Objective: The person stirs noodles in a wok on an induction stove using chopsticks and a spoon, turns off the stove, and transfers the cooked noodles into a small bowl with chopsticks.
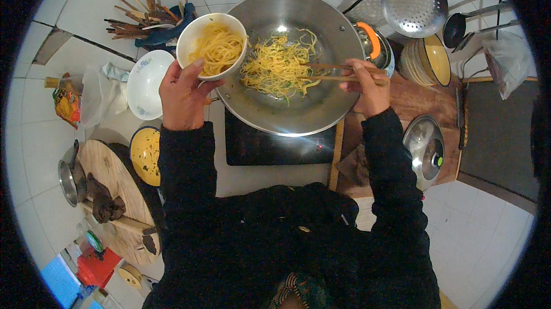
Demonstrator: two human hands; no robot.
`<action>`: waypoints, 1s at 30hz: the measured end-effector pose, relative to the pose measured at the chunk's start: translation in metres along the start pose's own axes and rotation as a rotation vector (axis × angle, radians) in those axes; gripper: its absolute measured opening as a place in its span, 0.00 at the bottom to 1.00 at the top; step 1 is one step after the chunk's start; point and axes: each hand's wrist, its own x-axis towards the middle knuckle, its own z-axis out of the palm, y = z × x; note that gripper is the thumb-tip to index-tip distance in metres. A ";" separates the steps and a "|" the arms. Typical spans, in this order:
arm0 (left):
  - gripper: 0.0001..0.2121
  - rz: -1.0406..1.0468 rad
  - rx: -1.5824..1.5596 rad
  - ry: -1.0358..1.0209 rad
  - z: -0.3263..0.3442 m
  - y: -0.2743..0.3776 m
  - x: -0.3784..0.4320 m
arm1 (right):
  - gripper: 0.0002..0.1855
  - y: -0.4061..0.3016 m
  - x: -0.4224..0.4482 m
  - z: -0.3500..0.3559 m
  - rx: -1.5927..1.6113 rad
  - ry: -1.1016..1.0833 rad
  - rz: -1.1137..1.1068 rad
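Observation:
My left hand (185, 93) grips a white bowl (184, 46) by its near rim; yellow noodles (218, 48) lie in it. The bowl is held at the left rim of a large steel wok (331, 106). In my right hand (368, 87) is a pair of wooden chopsticks (333, 67), their tips in the noodles with green bits (280, 67) that lie in the wok. Beneath the wok's near side shows a black induction cooktop (280, 149) with a small red light. Part of the wok's left side is hidden by the bowl.
At left are a white floral dish (148, 85), a yellow enamel bowl (144, 154) and a round wooden board (125, 197). Bundled chopsticks (150, 14) stand behind. At right are a glass lid (424, 149), stacked bowls (417, 63) and a hanging perforated skimmer (413, 3).

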 end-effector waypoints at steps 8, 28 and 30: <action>0.18 0.009 0.006 0.030 -0.018 -0.003 0.004 | 0.14 0.008 0.002 0.042 0.104 -0.102 -0.101; 0.18 -0.015 0.065 0.020 -0.023 -0.008 0.005 | 0.14 -0.017 0.025 -0.006 -0.135 0.033 -0.069; 0.18 -0.014 0.064 0.022 -0.023 -0.008 0.004 | 0.14 -0.005 0.017 0.006 -0.193 -0.002 -0.122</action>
